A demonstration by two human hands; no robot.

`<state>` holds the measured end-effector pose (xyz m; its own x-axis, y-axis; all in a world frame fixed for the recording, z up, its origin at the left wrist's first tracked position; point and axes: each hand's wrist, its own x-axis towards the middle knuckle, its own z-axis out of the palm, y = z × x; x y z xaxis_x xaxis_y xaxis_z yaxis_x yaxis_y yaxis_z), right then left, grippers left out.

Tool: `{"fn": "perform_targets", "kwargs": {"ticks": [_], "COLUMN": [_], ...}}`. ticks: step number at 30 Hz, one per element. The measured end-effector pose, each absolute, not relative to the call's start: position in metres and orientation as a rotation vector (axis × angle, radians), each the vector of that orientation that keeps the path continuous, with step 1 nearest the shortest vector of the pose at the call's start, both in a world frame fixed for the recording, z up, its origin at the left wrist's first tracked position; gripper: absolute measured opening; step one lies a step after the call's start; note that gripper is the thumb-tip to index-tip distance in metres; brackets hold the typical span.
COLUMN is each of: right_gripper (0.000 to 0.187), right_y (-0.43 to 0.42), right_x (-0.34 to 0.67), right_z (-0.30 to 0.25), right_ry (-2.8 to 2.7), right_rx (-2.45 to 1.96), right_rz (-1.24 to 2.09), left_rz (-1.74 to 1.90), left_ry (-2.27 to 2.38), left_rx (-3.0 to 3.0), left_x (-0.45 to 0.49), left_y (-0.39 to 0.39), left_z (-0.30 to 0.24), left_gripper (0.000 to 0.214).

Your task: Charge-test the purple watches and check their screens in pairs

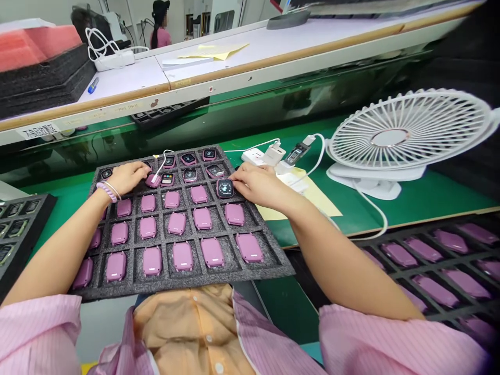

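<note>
On the near side of the green tabletop [449, 192], a black foam tray [273, 268] holds rows of pink watch bodies [183, 255], face down, one per pocket. Its far rows lie screen up.

The lit watch [225, 188] has a pink case and a dark square screen with a round dial. It sits face up at the right end of a face-down row. The cabled watch [153, 180] is pink, with a white cable [162, 162] rising from it.

Fingers cover that watch's face. The left forearm hides part of the tray's left column. A second tray [390, 239] at right is blurred and cut off.

The left grip [127, 177] is curled closed on the cabled watch, which juts from its fingertips toward the right. The right grip [258, 182] lies just right of the lit watch, fingertips touching its edge. Whether it clamps the watch cannot be told.

Beyond stands a white fan [406, 135].
</note>
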<state>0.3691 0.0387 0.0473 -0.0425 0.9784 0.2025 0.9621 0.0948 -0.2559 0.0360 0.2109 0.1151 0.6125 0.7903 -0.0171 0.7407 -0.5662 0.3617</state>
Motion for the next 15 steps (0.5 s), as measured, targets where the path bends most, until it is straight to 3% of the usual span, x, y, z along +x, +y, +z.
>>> {"fn": "perform_targets", "kwargs": {"ticks": [4, 9, 15], "right_gripper": [0.03, 0.025, 0.022], "right_y": [0.036, 0.035, 0.037], "right_x": [0.371, 0.378, 0.379], "right_z": [0.04, 0.035, 0.025], "right_ry": [-2.001, -1.984, -1.936], "right_rx": [-1.863, -1.743, -1.661], "right_rz": [0.083, 0.165, 0.141], "left_rz": [0.197, 0.23, 0.064], "left_ry": [1.443, 1.374, 1.171], "left_rx": [2.664, 2.493, 2.337], "left_x": [0.053, 0.045, 0.021], "left_y": [0.19, 0.203, 0.227], "left_z": [0.111, 0.113, 0.119], "left_gripper": [0.067, 0.046, 0.066]}}
